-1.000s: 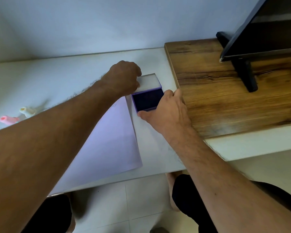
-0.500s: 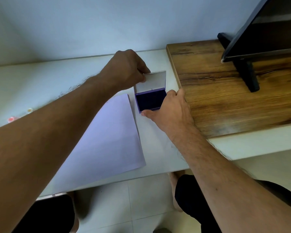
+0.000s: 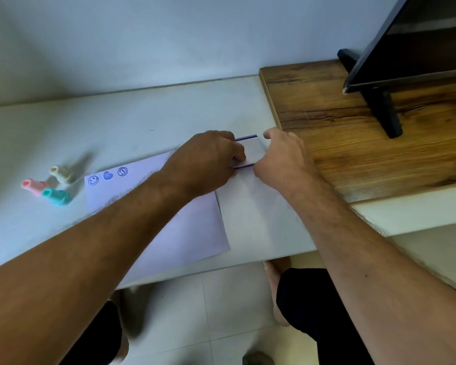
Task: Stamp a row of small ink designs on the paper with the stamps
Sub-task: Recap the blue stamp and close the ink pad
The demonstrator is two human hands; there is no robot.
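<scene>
A pale sheet of paper lies on the white counter. Its far left corner carries three blue prints in a row: a smiley, a heart and a round design. Three small stamps lie left of the sheet: cream, pink and teal. The ink pad case, purple-edged with a clear lid, sits beyond the paper's far right corner with its lid down. My left hand presses fingers on the case's left side. My right hand grips its right side.
A raised wooden board adjoins the counter on the right, carrying a dark screen on a black foot. The counter's front edge runs below the paper, with tiled floor and my legs beneath it.
The ink pad's lid, held open earlier, is now down over the dark pad. My view has swung left, bringing the stamps and three prints into sight.
</scene>
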